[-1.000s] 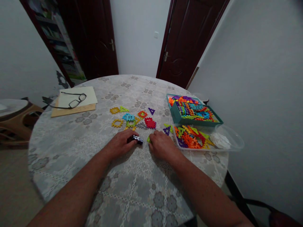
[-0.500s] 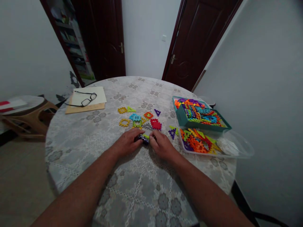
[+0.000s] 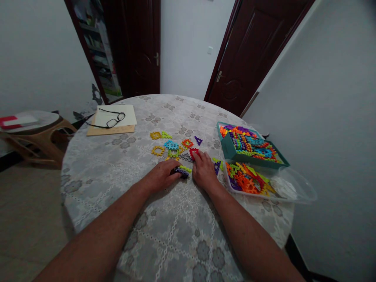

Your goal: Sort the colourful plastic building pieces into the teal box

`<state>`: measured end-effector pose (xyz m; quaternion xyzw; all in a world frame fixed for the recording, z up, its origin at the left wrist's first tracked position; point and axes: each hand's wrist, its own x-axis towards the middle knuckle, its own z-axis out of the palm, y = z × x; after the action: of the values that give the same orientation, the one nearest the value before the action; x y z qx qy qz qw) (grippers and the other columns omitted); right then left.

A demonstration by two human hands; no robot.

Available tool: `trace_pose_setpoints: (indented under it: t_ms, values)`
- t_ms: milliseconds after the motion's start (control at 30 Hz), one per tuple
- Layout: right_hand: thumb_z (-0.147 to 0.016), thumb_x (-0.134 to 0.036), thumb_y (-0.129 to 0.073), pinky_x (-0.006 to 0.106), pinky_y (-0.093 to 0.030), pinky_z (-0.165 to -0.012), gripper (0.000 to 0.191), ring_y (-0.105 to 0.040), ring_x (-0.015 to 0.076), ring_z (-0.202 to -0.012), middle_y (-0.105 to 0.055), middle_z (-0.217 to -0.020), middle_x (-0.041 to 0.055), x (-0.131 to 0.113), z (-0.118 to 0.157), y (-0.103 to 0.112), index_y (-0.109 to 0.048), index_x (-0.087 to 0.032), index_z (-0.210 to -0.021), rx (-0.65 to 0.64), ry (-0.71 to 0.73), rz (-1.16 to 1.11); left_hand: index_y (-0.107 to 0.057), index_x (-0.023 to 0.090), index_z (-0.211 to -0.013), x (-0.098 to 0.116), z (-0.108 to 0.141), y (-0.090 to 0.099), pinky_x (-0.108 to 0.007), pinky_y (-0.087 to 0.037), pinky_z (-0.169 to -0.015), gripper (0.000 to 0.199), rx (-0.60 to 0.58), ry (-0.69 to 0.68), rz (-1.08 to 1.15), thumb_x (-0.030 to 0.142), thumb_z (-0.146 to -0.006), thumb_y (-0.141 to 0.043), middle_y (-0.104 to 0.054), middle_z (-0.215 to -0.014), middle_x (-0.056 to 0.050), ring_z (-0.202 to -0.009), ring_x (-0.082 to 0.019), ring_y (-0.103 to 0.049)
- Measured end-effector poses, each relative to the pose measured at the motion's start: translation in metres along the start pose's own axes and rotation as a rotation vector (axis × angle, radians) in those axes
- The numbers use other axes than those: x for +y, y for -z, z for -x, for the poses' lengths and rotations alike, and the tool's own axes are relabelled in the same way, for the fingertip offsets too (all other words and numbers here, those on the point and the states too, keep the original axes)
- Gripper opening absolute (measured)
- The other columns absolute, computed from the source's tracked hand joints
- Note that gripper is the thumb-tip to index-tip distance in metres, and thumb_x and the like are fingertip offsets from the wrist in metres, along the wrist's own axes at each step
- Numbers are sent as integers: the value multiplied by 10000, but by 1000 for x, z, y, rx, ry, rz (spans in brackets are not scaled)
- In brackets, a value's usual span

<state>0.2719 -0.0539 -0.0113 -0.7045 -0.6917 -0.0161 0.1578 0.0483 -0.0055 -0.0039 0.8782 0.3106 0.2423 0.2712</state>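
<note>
So, bottom half of frame: patterned cloth on a round table, both forearms coming in from the lower corners. Left hand, center: fingers closed on a black stack, lime piece right against its far side. Right hand, just right of center: fingers narrow, tips at a red piece; can't tell if gripped. Tub of loose pieces to the right. Past the hands, mid-frame: grey piece, yellow ring, blue piece, orange piece, purple triangle. Teal box behind the tub, packed with colored pieces. Upper left of the table: glasses on paper, over a board. Far left: stool. Top: two dark doors.
</note>
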Motion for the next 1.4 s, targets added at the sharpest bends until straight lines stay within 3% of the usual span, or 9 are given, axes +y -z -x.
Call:
trace_pose_setpoints:
  t_ms: [167, 300, 567, 733, 867, 1100, 1167, 1233, 1400]
  values:
    - [-1063, -282, -526, 404, -380, -1176, 364, -523, 273, -1333, -595, -1457, 139, -1, 1, 9, -654, -211, -1397, -23, -15, 10, -724, 249, -1146, 5, 1, 3, -380, -520, -936, 197, -15, 3, 15, 299, -965, -664, -756, -1087, -56, -1014, -237, -690]
    - [-1031, -310, -597, 371, -433, -1086, 274, -571, 267, -1194, -646, -1266, 140, 7, 2, 12, -703, -177, -1247, -1, -2, -12, -724, 269, -1175, 7, 2, 5, -392, -519, -961, 234, -24, 11, 14, 302, -946, -683, -764, -1115, -53, -1040, -239, -693]
    - [-1054, -278, -513, 330, -474, -1022, 241, -646, 226, -1091, -719, -1114, 113, 14, 7, 18, -720, -167, -1104, 181, -20, -325, -721, 274, -1217, 4, 2, 2, -416, -540, -987, 270, 3, 16, 46, 319, -953, -686, -776, -1180, -68, -1096, -260, -712]
    - [-1122, -358, -456, 281, -480, -895, 335, -661, 188, -935, -718, -953, 52, -11, 18, 25, -712, -198, -976, 50, 93, -457, -685, 275, -1340, -3, 2, -2, -456, -522, -1083, 386, 30, 19, 39, 316, -955, -691, -745, -1327, -91, -1231, -285, -690]
    - [-1149, -360, -393, 280, -485, -934, 384, -670, 188, -989, -733, -991, 59, -23, 20, 20, -706, -202, -992, -36, 184, -473, -690, 276, -1335, -6, 1, -4, -456, -521, -1095, 386, 48, 17, 22, 299, -950, -683, -740, -1330, -88, -1236, -281, -684]
    - [-1134, -364, -436, 309, -521, -959, 324, -692, 194, -1016, -757, -1069, 66, -17, 22, 19, -716, -202, -1135, -28, 223, -578, -737, 247, -1128, 0, -1, 0, -373, -536, -950, 185, -13, 11, 19, 291, -975, -644, -764, -1080, -56, -1028, -237, -702]
    - [-1061, -371, -601, 355, -525, -1024, 282, -692, 223, -1107, -760, -1190, 89, -17, 23, 17, -696, -204, -1268, -20, 257, -591, -735, 239, -1151, -1, -1, 0, -372, -537, -938, 212, -14, 29, 14, 286, -970, -634, -774, -1084, -63, -1021, -244, -712]
    - [-990, -333, -702, 414, -511, -1096, 402, -675, 259, -1205, -741, -1307, 118, -19, 24, 12, -661, -203, -1368, -3, 290, -584, -731, 241, -1202, -4, -1, -1, -378, -540, -956, 269, -20, 46, 22, 269, -956, -626, -788, -1122, -68, -1044, -257, -727]
    - [-970, -205, -651, 429, -509, -1136, 461, -673, 260, -1265, -727, -1382, 100, -23, 22, 7, -632, -227, -1430, 55, 273, -595, -635, 292, -1441, -6, -1, -1, -417, -538, -1041, 481, -6, 24, 92, 325, -961, -622, -774, -1314, -71, -1188, -284, -725]
